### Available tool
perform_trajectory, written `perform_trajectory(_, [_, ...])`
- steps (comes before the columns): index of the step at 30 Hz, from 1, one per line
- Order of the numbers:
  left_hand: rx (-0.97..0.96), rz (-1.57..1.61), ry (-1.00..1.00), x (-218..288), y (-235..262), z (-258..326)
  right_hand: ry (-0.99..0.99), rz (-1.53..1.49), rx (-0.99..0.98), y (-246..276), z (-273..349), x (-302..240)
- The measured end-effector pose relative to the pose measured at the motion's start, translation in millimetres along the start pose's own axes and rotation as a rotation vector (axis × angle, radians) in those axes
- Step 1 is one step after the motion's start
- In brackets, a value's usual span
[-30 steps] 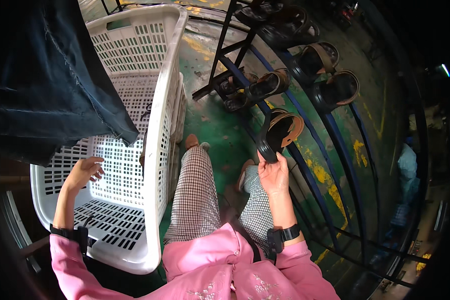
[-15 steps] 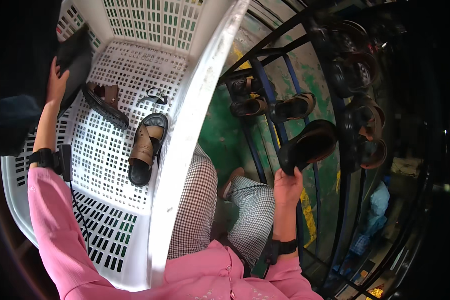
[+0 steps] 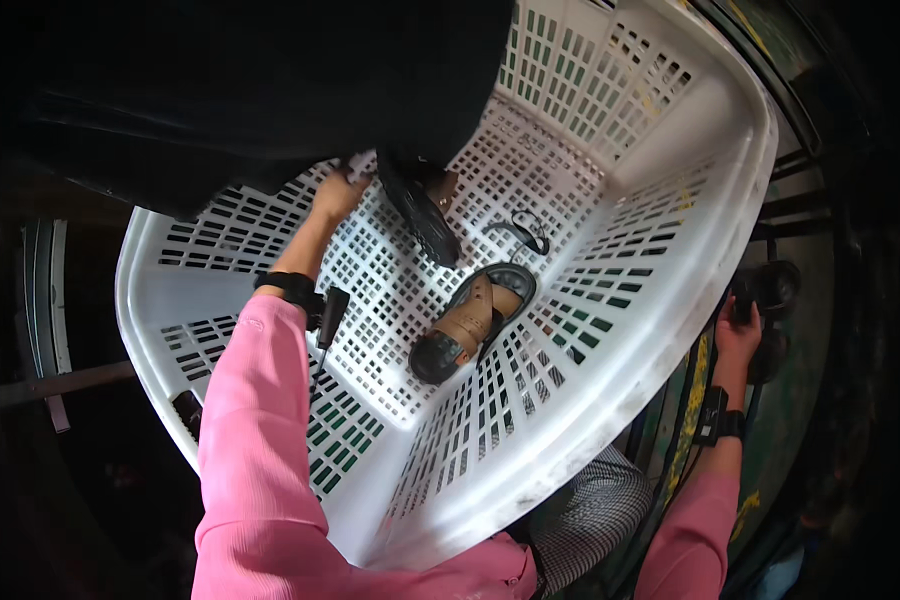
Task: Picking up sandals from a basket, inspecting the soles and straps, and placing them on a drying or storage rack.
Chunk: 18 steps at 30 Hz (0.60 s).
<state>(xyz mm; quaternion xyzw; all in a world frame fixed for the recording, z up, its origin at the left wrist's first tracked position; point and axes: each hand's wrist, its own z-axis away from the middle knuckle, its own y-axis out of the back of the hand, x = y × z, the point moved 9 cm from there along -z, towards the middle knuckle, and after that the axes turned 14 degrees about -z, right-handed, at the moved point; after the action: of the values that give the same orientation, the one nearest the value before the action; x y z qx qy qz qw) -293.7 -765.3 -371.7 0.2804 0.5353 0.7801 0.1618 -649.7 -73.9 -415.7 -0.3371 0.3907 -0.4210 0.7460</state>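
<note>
My left hand [image 3: 336,198] reaches into a white plastic basket [image 3: 660,345]. Its fingers are curled beside a pale scrap under a big black sheet-like cover [image 3: 270,90]; what they hold is hidden. Close by, a dark-soled sandal [image 3: 417,208] leans on its side. Another sandal [image 3: 478,318], with brown straps and a black sole, lies sole-down against the basket's near right wall. A thin black loop [image 3: 530,238] rests beyond it. Outside the basket on the right, my right hand [image 3: 738,338] is closed on the end of a dark sandal [image 3: 770,287], which is mostly in shadow.
The basket's high right rim stands between my two hands. Dark rack bars [image 3: 795,205] run along the far right, above a green floor with yellow marks [image 3: 692,395]. At the left is a pale metal upright [image 3: 58,300]. My checked trouser leg [image 3: 595,515] is beside the basket.
The view has swung left, so the basket now fills the middle and the rack sits at the edge. My left hand has gone from the black cover's face to lower inside the basket.
</note>
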Motion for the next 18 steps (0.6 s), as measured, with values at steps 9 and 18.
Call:
perform_trajectory(9, [-0.109, 0.068, 0.167, 65.2, -108.4, 42.8, 0.159, 0.962, -0.101, -13.5, 51.9, 19.5])
perform_trajectory(18, [-0.376, 0.075, -0.028, 16.6, -21.1, 129.4, -0.138, 0.559, 0.102, -11.3, 210.8, 83.9])
